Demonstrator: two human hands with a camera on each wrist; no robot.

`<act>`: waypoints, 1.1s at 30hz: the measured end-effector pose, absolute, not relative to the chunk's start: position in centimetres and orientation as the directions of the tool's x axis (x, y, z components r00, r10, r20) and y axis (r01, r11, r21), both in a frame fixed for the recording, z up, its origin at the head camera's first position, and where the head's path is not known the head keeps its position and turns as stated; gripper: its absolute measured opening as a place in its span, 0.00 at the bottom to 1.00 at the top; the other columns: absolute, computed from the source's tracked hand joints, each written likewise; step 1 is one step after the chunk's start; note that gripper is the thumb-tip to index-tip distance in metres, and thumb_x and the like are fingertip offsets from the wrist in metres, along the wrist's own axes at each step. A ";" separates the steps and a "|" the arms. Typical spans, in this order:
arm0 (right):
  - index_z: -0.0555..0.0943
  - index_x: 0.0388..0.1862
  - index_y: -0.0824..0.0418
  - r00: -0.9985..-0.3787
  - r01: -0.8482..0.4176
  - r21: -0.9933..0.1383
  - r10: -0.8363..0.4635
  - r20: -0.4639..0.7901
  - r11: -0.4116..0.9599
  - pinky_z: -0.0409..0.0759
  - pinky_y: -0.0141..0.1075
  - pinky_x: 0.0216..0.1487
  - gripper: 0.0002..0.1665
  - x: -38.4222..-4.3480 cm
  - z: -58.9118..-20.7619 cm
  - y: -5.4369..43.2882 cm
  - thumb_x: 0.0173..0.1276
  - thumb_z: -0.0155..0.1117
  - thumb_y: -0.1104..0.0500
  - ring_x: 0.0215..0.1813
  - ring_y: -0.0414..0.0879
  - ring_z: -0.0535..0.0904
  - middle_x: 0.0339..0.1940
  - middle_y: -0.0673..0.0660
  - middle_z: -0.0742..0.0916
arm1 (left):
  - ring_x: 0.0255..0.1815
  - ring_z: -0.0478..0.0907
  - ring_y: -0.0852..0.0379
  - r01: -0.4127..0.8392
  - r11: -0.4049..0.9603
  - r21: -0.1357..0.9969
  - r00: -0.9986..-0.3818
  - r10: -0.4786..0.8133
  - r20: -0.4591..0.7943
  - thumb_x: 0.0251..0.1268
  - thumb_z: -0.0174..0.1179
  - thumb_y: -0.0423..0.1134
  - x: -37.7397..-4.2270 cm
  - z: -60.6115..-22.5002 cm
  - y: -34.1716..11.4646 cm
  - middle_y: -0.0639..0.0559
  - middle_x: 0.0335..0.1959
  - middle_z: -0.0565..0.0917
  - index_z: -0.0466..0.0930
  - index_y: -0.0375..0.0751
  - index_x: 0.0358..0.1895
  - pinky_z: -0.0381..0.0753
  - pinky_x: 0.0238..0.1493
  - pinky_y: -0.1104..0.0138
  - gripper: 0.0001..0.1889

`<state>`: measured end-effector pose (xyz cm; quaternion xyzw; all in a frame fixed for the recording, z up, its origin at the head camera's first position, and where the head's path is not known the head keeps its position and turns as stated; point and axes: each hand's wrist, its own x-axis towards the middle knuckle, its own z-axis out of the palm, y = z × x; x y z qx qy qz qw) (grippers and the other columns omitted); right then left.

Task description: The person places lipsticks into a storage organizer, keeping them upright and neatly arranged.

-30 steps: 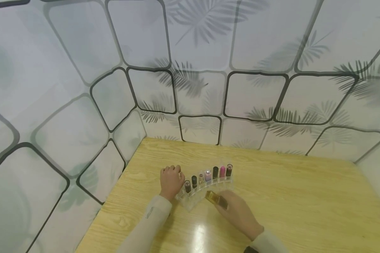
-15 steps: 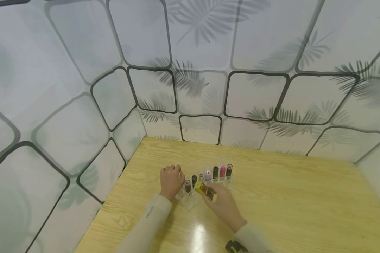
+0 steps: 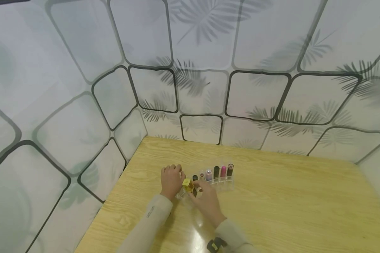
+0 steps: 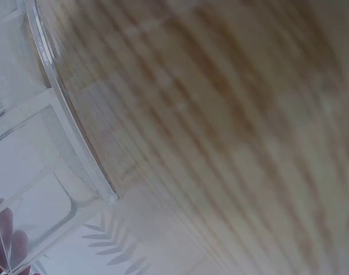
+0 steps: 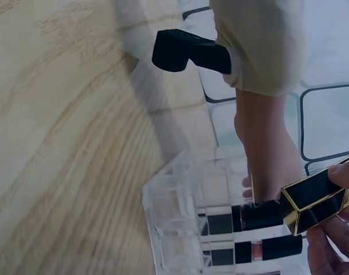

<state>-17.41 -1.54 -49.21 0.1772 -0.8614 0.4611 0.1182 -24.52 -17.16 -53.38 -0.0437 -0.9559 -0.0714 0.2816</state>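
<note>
A clear stepped lipstick holder [image 3: 224, 184] stands on the wooden table, with a curved row of lipsticks in its back slots. My left hand [image 3: 171, 181] holds the holder's left end; in the left wrist view its fingers [image 4: 17, 246] show through the clear plastic. My right hand [image 3: 207, 203] pinches a square black lipstick with gold edges [image 5: 317, 197]. Its gold end [image 3: 187, 184] points up and tilts over the left part of the holder, close to the left hand. Whether this lipstick touches the holder is hidden. Two dark lipsticks [image 5: 272, 249] stand beside it in the right wrist view.
In the row are a pink lipstick [image 3: 223, 171], a lilac bottle-like tube [image 3: 208, 174] and a black tube [image 3: 216, 172]. Patterned walls [image 3: 201, 128] close the table [image 3: 288, 196] off at the back and left. A black wristband [image 3: 216, 244] is on the right wrist.
My right hand has carried the black and gold lipstick leftward, from in front of the holder's middle to its left end, turning the gold end upward. The left hand has stayed in place.
</note>
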 end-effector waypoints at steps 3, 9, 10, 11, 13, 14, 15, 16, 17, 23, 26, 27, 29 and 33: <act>0.81 0.40 0.62 -0.917 -0.397 -0.774 -0.181 0.355 0.493 0.81 0.37 0.39 0.15 -17.4 -49.6 -2.2 0.51 0.71 0.64 0.36 0.46 0.80 0.34 0.54 0.86 | 0.29 0.79 0.52 0.120 0.986 0.120 -0.846 0.038 0.532 0.55 0.60 0.41 -24.6 -53.4 -17.2 0.50 0.26 0.83 0.79 0.44 0.30 0.76 0.39 0.58 0.05; 0.80 0.41 0.64 -0.917 -0.399 -0.815 -0.176 0.358 0.421 0.83 0.35 0.39 0.16 -17.5 -50.4 -3.0 0.52 0.70 0.66 0.36 0.46 0.82 0.36 0.57 0.86 | 0.29 0.79 0.52 0.120 0.985 0.121 -0.847 0.038 0.530 0.55 0.61 0.41 -24.5 -53.3 -17.1 0.50 0.26 0.83 0.79 0.44 0.30 0.76 0.38 0.59 0.05; 0.80 0.41 0.64 -0.918 -0.398 -0.818 -0.173 0.358 0.416 0.83 0.35 0.39 0.16 -17.5 -50.6 -3.0 0.52 0.70 0.66 0.36 0.47 0.83 0.36 0.57 0.86 | 0.29 0.79 0.52 0.118 0.986 0.121 -0.849 0.036 0.527 0.55 0.61 0.41 -24.5 -53.4 -17.1 0.50 0.26 0.83 0.79 0.44 0.30 0.76 0.38 0.59 0.05; 0.80 0.41 0.64 -0.919 -0.394 -0.824 -0.167 0.357 0.408 0.83 0.34 0.40 0.16 -17.5 -50.6 -3.1 0.52 0.70 0.66 0.36 0.47 0.83 0.37 0.58 0.86 | 0.29 0.79 0.52 0.115 0.986 0.121 -0.850 0.035 0.525 0.55 0.61 0.41 -24.5 -53.4 -17.1 0.50 0.26 0.83 0.79 0.44 0.30 0.76 0.38 0.59 0.05; 0.80 0.41 0.65 -0.922 -0.386 -0.839 -0.156 0.354 0.383 0.83 0.32 0.40 0.16 -17.4 -50.7 -3.3 0.52 0.70 0.67 0.37 0.48 0.84 0.37 0.58 0.86 | 0.29 0.79 0.52 0.111 0.987 0.118 -0.853 0.034 0.522 0.55 0.61 0.41 -24.6 -53.4 -17.1 0.50 0.26 0.83 0.79 0.44 0.30 0.76 0.38 0.59 0.05; 0.80 0.41 0.65 -0.925 -0.379 -0.846 -0.148 0.349 0.375 0.82 0.31 0.40 0.16 -17.3 -50.8 -3.4 0.52 0.70 0.66 0.37 0.47 0.84 0.37 0.58 0.86 | 0.29 0.79 0.52 0.108 0.987 0.115 -0.854 0.034 0.519 0.55 0.61 0.41 -24.6 -53.4 -17.1 0.50 0.26 0.83 0.79 0.44 0.30 0.76 0.39 0.59 0.05; 0.80 0.41 0.65 -0.928 -0.371 -0.853 -0.140 0.344 0.366 0.82 0.29 0.40 0.15 -17.3 -50.8 -3.5 0.52 0.70 0.66 0.38 0.47 0.84 0.38 0.58 0.86 | 0.29 0.79 0.52 0.106 0.988 0.113 -0.855 0.032 0.518 0.55 0.61 0.41 -24.6 -53.4 -17.1 0.50 0.26 0.83 0.79 0.44 0.30 0.76 0.39 0.59 0.05; 0.80 0.41 0.65 -0.929 -0.371 -0.856 -0.133 0.346 0.360 0.82 0.28 0.41 0.15 -17.3 -51.0 -3.7 0.53 0.70 0.66 0.38 0.47 0.84 0.38 0.58 0.85 | 0.29 0.79 0.52 0.102 0.988 0.111 -0.856 0.031 0.516 0.55 0.61 0.41 -24.6 -53.4 -17.1 0.50 0.26 0.83 0.79 0.44 0.30 0.77 0.39 0.59 0.05; 0.79 0.41 0.65 -0.928 -0.373 -0.858 -0.127 0.351 0.353 0.81 0.27 0.41 0.15 -17.2 -51.1 -3.8 0.53 0.69 0.66 0.38 0.47 0.84 0.38 0.58 0.85 | 0.29 0.79 0.52 0.102 0.989 0.108 -0.855 0.031 0.517 0.56 0.61 0.42 -24.6 -53.4 -17.1 0.50 0.25 0.83 0.79 0.44 0.30 0.77 0.39 0.59 0.05; 0.79 0.40 0.66 -0.918 -0.393 -0.855 -0.092 0.385 0.338 0.82 0.26 0.40 0.15 -17.2 -51.8 -4.5 0.52 0.70 0.67 0.38 0.46 0.84 0.36 0.57 0.85 | 0.27 0.79 0.51 0.118 0.986 0.121 -0.840 0.033 0.542 0.54 0.62 0.40 -24.6 -53.3 -17.0 0.50 0.24 0.82 0.78 0.43 0.28 0.76 0.37 0.58 0.05; 0.79 0.39 0.66 -0.914 -0.400 -0.857 -0.078 0.397 0.325 0.82 0.28 0.40 0.15 -17.2 -52.1 -4.7 0.51 0.70 0.68 0.38 0.47 0.83 0.35 0.57 0.85 | 0.27 0.79 0.51 0.121 0.984 0.129 -0.836 0.031 0.547 0.54 0.62 0.39 -24.5 -53.3 -17.0 0.50 0.23 0.82 0.78 0.43 0.28 0.76 0.36 0.58 0.05; 0.79 0.38 0.66 -0.911 -0.406 -0.856 -0.073 0.405 0.320 0.82 0.29 0.40 0.14 -17.2 -52.1 -4.8 0.51 0.70 0.68 0.38 0.47 0.83 0.35 0.57 0.85 | 0.27 0.78 0.51 0.119 0.984 0.130 -0.837 0.030 0.546 0.54 0.62 0.39 -24.5 -53.3 -17.0 0.50 0.23 0.82 0.78 0.43 0.27 0.76 0.36 0.58 0.05; 0.78 0.37 0.66 -0.902 -0.424 -0.848 -0.067 0.426 0.318 0.83 0.30 0.39 0.14 -17.2 -52.3 -4.9 0.51 0.70 0.69 0.38 0.49 0.83 0.34 0.58 0.85 | 0.26 0.78 0.52 0.118 0.985 0.126 -0.835 0.030 0.550 0.53 0.62 0.40 -24.4 -53.3 -17.0 0.50 0.23 0.82 0.78 0.43 0.27 0.76 0.36 0.58 0.05; 0.78 0.37 0.67 -0.891 -0.443 -0.835 -0.056 0.451 0.326 0.83 0.33 0.39 0.14 -17.2 -52.4 -5.1 0.50 0.71 0.69 0.37 0.50 0.84 0.34 0.59 0.85 | 0.26 0.78 0.52 0.124 0.984 0.127 -0.831 0.033 0.555 0.53 0.62 0.39 -24.5 -53.3 -17.0 0.50 0.23 0.82 0.78 0.43 0.27 0.76 0.36 0.58 0.05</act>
